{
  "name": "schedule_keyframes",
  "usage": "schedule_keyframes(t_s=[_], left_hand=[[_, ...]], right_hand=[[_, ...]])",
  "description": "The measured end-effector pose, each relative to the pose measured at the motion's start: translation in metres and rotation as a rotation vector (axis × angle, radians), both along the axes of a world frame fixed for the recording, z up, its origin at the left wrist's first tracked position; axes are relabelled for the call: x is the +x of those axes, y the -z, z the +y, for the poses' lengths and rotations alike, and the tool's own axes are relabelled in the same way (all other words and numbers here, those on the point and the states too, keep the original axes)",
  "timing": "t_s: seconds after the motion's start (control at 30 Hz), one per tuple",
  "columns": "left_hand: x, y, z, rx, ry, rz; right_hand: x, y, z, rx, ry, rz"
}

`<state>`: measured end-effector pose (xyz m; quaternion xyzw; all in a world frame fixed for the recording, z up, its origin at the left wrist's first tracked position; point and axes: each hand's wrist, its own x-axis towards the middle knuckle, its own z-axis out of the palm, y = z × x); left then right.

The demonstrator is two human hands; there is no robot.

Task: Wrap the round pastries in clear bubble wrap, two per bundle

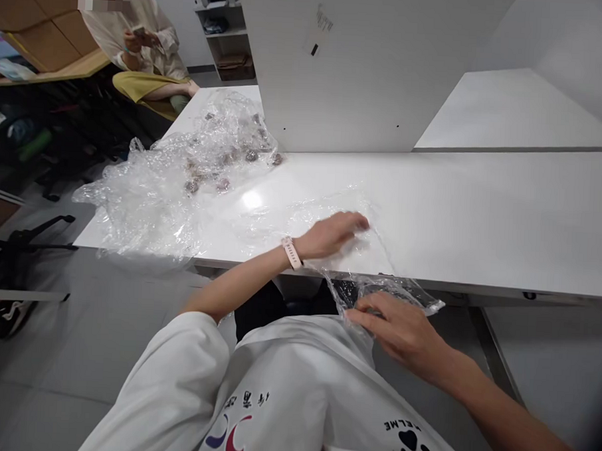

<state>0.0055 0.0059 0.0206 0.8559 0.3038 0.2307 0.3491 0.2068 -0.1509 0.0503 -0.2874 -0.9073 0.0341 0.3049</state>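
Note:
A thin, clear plastic bag [379, 255] lies across the front edge of the white table [481, 213], its near end hanging over the edge. My left hand [333, 233], with a pale pink band at the wrist, rests over the plastic on the tabletop. Its fingers stretch to the right and are a little blurred. Closer to my body, my right hand [401, 326] pinches the hanging part of the plastic between thumb and fingers, just below the table edge.
Crumpled clear plastic [153, 192] is heaped on the table's left, with several small brownish lumps [223, 182] among it. A white upright panel [368, 69] stands at the back. Beyond the table's far left, a person [149, 52] sits holding a phone. Shelves [229, 33] stand behind.

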Motion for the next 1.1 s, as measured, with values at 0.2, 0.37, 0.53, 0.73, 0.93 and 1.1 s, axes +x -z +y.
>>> schedule_keyframes(t_s=[0.2, 0.37, 0.53, 0.73, 0.93, 1.1], left_hand=[[-0.009, 0.003, -0.017, -0.337, 0.232, -0.097], [-0.04, -0.012, 0.005, -0.864, 0.254, -0.37], [-0.069, 0.004, 0.008, -1.257, 0.005, -0.6], [-0.088, 0.0, 0.006, -1.218, -0.41, -0.639], [-0.088, -0.028, -0.031, -0.22, -0.775, -0.198], [-0.072, -0.012, -0.061, 0.146, -0.334, 0.006]], right_hand=[[-0.002, -0.043, 0.089, 0.053, 0.188, -0.112], [-0.027, -0.052, 0.212, -0.299, 0.137, -0.099], [-0.056, -0.034, 0.273, -0.598, 0.142, -0.269], [-0.069, -0.025, 0.295, -0.588, 0.193, -0.409], [-0.044, -0.065, 0.213, -0.057, 0.284, -0.104], [-0.023, -0.006, 0.132, -0.242, -0.141, -0.165]])
